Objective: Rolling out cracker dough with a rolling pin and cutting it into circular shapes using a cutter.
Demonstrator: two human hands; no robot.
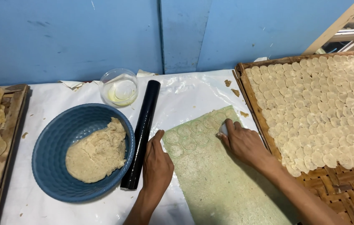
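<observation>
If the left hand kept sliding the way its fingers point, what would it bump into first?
Probably the black rolling pin. The left hand lies at the edge of the green dough sheet, fingers pointing up and slightly left, and the pin's upper part crosses that line. Depth is unclear.

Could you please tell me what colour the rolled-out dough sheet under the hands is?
The dough sheet is pale green, marked with round cut circles; the head view shows it.
</observation>
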